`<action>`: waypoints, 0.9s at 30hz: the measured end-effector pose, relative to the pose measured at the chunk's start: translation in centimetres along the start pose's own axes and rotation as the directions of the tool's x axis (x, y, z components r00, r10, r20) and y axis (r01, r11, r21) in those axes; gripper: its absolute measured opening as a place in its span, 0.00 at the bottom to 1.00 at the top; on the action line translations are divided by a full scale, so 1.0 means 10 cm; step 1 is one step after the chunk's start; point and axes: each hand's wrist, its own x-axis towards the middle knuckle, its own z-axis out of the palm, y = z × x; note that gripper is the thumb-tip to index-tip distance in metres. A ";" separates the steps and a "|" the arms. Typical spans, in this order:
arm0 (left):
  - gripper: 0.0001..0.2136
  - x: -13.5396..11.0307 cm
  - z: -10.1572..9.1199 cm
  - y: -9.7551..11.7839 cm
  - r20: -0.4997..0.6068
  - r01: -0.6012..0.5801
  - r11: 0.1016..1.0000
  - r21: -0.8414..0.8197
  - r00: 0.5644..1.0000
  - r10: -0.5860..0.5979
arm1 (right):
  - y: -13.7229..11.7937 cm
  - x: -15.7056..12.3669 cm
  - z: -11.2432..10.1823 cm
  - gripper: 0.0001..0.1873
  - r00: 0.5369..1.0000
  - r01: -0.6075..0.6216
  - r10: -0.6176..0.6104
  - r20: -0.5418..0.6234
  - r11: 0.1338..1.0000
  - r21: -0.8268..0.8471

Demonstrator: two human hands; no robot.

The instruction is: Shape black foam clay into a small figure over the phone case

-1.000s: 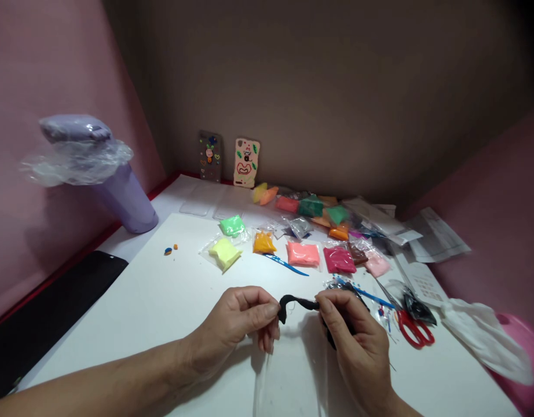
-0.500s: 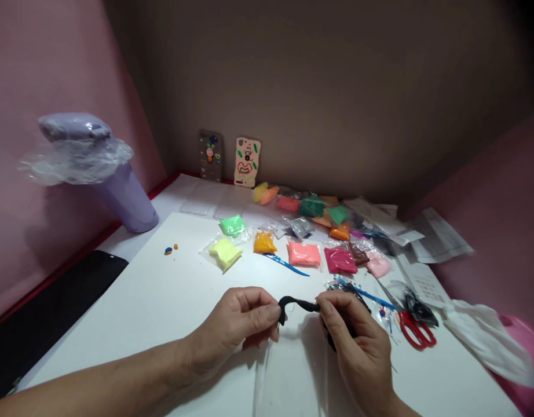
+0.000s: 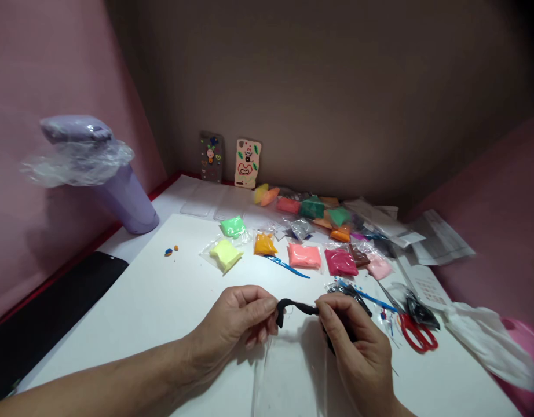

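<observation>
A strip of soft black clay (image 3: 296,306) is stretched between my hands, curled over at its left end and thin in the middle. My left hand (image 3: 245,315) pinches the curled end between thumb and fingers. The other end is pinched by my right hand (image 3: 356,336), with more black clay partly hidden behind its fingers. Below the hands a clear phone case (image 3: 288,376) lies on the white table. An opened packet of black clay (image 3: 349,292) sits just beyond my right hand.
Bagged clay, such as a yellow packet (image 3: 226,255) and a coral packet (image 3: 304,255), lies across the table. Red-handled scissors (image 3: 418,333) and a white cloth (image 3: 488,341) are at right. A blue tool (image 3: 288,266) lies ahead; a purple tumbler (image 3: 123,197) stands left. Two decorated phone cases (image 3: 248,163) lean on the wall.
The left fingertips have shifted slightly left, and the curled end of the black clay shows a little more. The right hand keeps its pinch. The whole view has moved very slightly.
</observation>
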 end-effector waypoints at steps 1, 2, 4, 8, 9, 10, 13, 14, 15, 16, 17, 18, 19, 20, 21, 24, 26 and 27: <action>0.12 0.00 0.00 0.00 0.000 0.009 1.000 0.004 1.000 -0.009 | 0.00 0.00 0.00 0.02 1.000 0.003 -0.003 0.004 1.000 -0.003; 0.12 0.00 -0.01 0.01 -0.001 0.019 1.000 0.011 1.000 -0.019 | 0.00 -0.01 0.00 0.02 1.000 0.010 -0.009 0.007 1.000 -0.006; 0.12 -0.01 -0.01 0.02 -0.007 0.031 0.999 0.032 0.999 -0.031 | -0.01 -0.01 0.00 0.02 0.999 0.039 -0.038 0.012 0.999 -0.016; 0.12 -0.01 -0.02 0.03 0.004 0.021 0.999 0.044 1.000 -0.021 | -0.03 0.00 0.01 0.02 0.994 0.113 -0.112 0.008 0.993 -0.036; 0.13 -0.01 -0.02 0.03 0.026 0.011 0.999 0.035 1.000 -0.012 | -0.03 0.00 0.01 0.02 0.993 0.118 -0.118 0.007 0.992 -0.037; 0.14 -0.01 -0.02 0.03 0.048 0.001 1.000 0.020 0.999 -0.002 | -0.03 0.01 0.01 0.02 0.993 0.121 -0.121 0.009 0.992 -0.037; 0.15 0.00 -0.02 0.03 0.057 0.011 1.000 0.003 0.998 -0.011 | -0.02 0.01 0.01 0.02 0.991 0.136 -0.136 0.016 0.990 -0.038; 0.15 0.00 -0.02 0.03 0.038 0.024 1.000 0.009 0.999 -0.024 | -0.02 0.01 0.01 0.02 0.990 0.143 -0.142 0.019 0.989 -0.038; 0.14 0.00 -0.02 0.03 0.019 0.038 0.999 0.020 0.999 -0.038 | -0.02 0.01 0.01 0.02 0.989 0.145 -0.144 0.023 0.989 -0.038; 0.14 0.00 -0.02 0.04 0.005 0.046 0.998 0.031 0.999 -0.046 | -0.02 0.00 0.00 0.02 0.989 0.149 -0.148 0.026 0.988 -0.037; 0.14 0.00 -0.02 0.04 0.001 0.050 0.998 0.040 0.999 -0.050 | -0.02 0.00 0.00 0.03 0.988 0.153 -0.152 0.029 0.988 -0.035; 0.14 0.00 -0.02 0.04 0.002 0.049 0.998 0.047 0.999 -0.049 | -0.02 0.00 0.00 0.03 0.988 0.155 -0.154 0.033 0.987 -0.034; 0.14 0.00 -0.03 0.04 0.005 0.046 0.997 0.056 0.999 -0.046 | -0.02 0.00 0.00 0.03 0.987 0.158 -0.156 0.036 0.987 -0.033; 0.13 0.00 -0.02 0.04 0.009 0.042 0.997 0.068 0.999 -0.043 | -0.02 0.00 0.00 0.03 0.987 0.160 -0.158 0.038 0.987 -0.032; 0.14 0.01 -0.02 0.03 0.007 0.036 0.996 0.076 0.999 -0.037 | -0.02 0.00 0.00 0.03 0.987 0.159 -0.158 0.038 0.987 -0.032; 0.12 -0.01 0.01 0.01 -0.051 -0.020 0.996 0.090 0.998 0.025 | -0.04 0.00 0.00 0.02 0.990 0.136 -0.135 0.024 0.990 -0.032; 0.08 -0.07 0.04 0.00 -0.153 -0.151 0.975 0.166 0.972 0.177 | -0.04 0.00 0.00 0.02 0.995 0.100 -0.099 0.012 0.995 -0.031; 0.06 -0.12 0.06 0.01 -0.197 -0.237 0.942 0.238 0.938 0.286 | -0.04 0.00 0.00 0.02 0.997 0.080 -0.079 0.008 0.996 -0.029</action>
